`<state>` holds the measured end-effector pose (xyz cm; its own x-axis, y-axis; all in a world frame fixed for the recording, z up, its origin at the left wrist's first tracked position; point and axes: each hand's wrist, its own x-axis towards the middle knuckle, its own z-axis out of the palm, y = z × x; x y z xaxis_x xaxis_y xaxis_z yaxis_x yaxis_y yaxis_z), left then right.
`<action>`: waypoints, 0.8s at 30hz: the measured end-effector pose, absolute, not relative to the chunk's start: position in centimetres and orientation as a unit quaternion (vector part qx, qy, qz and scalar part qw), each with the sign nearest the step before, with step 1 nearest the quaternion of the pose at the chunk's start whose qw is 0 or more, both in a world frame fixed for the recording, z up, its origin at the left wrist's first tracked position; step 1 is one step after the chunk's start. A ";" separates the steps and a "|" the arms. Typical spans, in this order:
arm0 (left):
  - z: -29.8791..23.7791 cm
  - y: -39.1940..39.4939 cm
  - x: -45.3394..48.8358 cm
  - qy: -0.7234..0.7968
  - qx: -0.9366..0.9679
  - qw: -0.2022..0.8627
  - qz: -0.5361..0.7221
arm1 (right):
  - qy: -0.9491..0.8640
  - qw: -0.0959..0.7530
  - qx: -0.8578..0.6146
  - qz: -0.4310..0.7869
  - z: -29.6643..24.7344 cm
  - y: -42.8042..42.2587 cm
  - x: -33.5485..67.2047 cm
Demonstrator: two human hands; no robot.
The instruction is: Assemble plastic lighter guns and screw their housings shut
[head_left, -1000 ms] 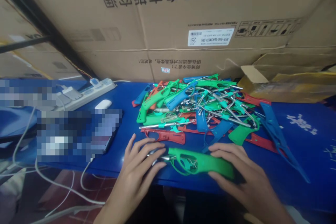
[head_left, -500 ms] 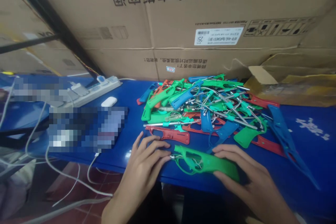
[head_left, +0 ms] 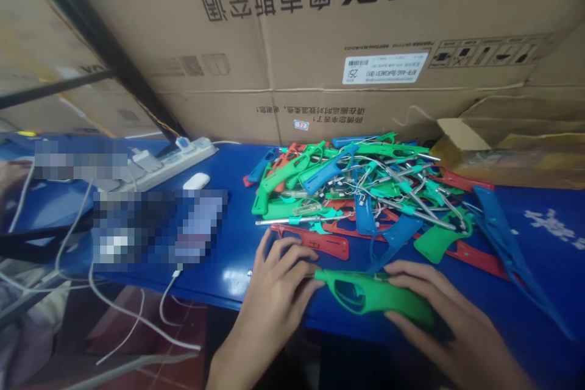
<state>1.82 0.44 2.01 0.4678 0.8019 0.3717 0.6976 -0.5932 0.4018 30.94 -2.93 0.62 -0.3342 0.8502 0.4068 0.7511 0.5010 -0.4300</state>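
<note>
A green plastic handle shell lies near the front edge of the blue table. My right hand is wrapped round its right end, thumb below and fingers over the top. My left hand rests at the shell's left tip with fingers bent, pinching a thin metal rod that sticks out there. Just behind lies a red shell. Further back sits a pile of green, blue and red shells with metal rods and wires.
Large cardboard boxes wall the back of the table. A white power strip and a white mouse lie at the back left, with cables hanging over the front edge. An open carton sits at the right.
The view has shifted, so everything sits further right. The green shell now looks closed, its inner wires no longer showing. Both hands stay on it.
</note>
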 end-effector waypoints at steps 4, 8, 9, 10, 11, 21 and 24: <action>1.4 0.5 1.8 0.434 0.850 0.078 0.288 | -0.822 0.257 -0.504 0.064 0.3 -2.5 31.6; 1.2 0.3 1.5 0.445 0.844 0.093 0.283 | -0.835 0.246 -0.488 0.071 0.8 -1.8 31.5; 1.2 0.2 1.4 0.447 0.843 0.096 0.283 | -0.832 0.254 -0.489 0.069 0.9 -1.6 31.4; 1.2 0.1 1.4 0.448 0.843 0.095 0.282 | -0.827 0.263 -0.493 0.065 1.0 -1.5 31.4; 1.2 0.0 1.4 0.449 0.843 0.093 0.281 | -0.821 0.271 -0.498 0.063 1.0 -1.4 31.3; 1.2 0.2 1.7 0.436 0.845 0.081 0.300 | -0.811 0.260 -0.518 0.078 0.7 -1.6 31.2; 1.2 0.2 1.8 0.432 0.842 0.076 0.315 | -0.811 0.257 -0.518 0.089 0.7 -1.7 31.3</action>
